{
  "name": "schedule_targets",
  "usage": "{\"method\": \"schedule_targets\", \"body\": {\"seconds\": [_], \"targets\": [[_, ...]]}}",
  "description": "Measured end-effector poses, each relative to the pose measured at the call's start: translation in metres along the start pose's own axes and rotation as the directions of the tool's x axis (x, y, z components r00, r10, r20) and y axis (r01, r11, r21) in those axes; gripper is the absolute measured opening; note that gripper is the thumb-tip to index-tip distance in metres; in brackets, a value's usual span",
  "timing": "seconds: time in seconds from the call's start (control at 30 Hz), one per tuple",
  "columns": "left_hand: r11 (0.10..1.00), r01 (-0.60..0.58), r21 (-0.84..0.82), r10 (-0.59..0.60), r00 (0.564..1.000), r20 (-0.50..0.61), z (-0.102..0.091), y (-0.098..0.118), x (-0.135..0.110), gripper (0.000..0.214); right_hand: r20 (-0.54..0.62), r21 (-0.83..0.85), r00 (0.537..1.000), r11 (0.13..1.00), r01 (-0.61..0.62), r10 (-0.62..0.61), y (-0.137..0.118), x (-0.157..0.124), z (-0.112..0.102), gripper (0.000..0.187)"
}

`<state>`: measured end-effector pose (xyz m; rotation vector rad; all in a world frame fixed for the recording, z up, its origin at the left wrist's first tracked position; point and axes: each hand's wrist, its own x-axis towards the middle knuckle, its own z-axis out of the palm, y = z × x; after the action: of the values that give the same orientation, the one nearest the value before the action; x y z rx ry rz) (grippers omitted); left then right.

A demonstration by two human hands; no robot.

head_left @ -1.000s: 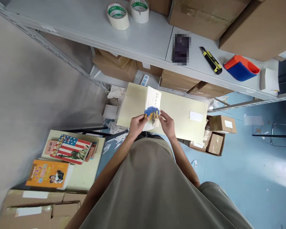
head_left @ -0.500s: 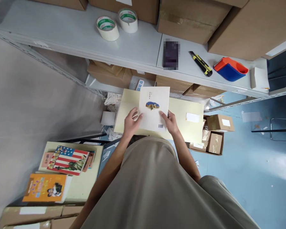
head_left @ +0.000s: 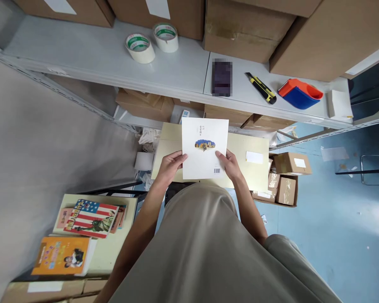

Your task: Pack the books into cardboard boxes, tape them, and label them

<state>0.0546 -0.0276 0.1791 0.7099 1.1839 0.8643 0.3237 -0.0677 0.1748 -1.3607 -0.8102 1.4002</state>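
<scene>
A white book (head_left: 204,164) with a small city picture and a barcode on its cover is held up in front of me, above the pale yellow table (head_left: 167,139). My left hand (head_left: 169,165) pinches its left edge, thumb on the cover. On the opposite edge, my right hand (head_left: 230,164) grips it with the thumb over the front and the fingers behind, out of sight. A white label sheet (head_left: 254,157) lies on the table to the right of the book.
On the grey shelf (head_left: 91,46) ahead are tape rolls (head_left: 140,49), a pixelated dark object (head_left: 222,78), a box cutter (head_left: 261,88) and a red-and-blue tape dispenser (head_left: 300,93). Books (head_left: 91,219) lie on a side table at lower left. Cartons (head_left: 286,189) stand on the right.
My left hand has closed on the book's left edge, where its fingers were loose before. The book now faces me more squarely and looks slightly larger.
</scene>
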Motion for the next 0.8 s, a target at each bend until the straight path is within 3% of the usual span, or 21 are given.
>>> {"method": "schedule_targets", "body": {"seconds": [0.13,0.23,0.37,0.5,0.63,0.8], "targets": [[0.992,-0.093,0.080,0.099,0.993,-0.071,0.011,-0.001,0.004,0.075,-0.195,-0.137,0.975,0.988,0.076,-0.102,0.006,0.011,0.007,0.095],[0.966,-0.174,0.192,0.191,0.979,-0.075,0.027,-0.005,0.005,0.057,-0.165,-0.123,0.985,0.992,0.037,-0.057,0.013,0.011,0.026,0.104],[0.927,-0.234,0.294,0.251,0.968,-0.022,0.054,-0.015,-0.001,0.038,-0.028,-0.093,0.997,0.993,0.076,-0.079,0.013,-0.001,0.058,0.088],[0.896,-0.226,0.382,0.234,0.972,0.028,0.071,-0.025,-0.009,0.039,-0.067,-0.155,0.988,0.979,0.129,-0.141,0.011,-0.007,0.063,0.066],[0.937,-0.237,0.256,0.206,0.968,0.142,0.062,-0.026,-0.003,0.072,-0.132,-0.180,0.978,0.974,0.134,-0.159,0.007,0.000,0.042,0.068],[0.890,-0.310,0.334,0.353,0.933,-0.075,0.020,-0.011,0.014,0.078,-0.006,-0.068,0.987,0.985,0.162,-0.162,-0.013,-0.004,0.010,0.063]]}}
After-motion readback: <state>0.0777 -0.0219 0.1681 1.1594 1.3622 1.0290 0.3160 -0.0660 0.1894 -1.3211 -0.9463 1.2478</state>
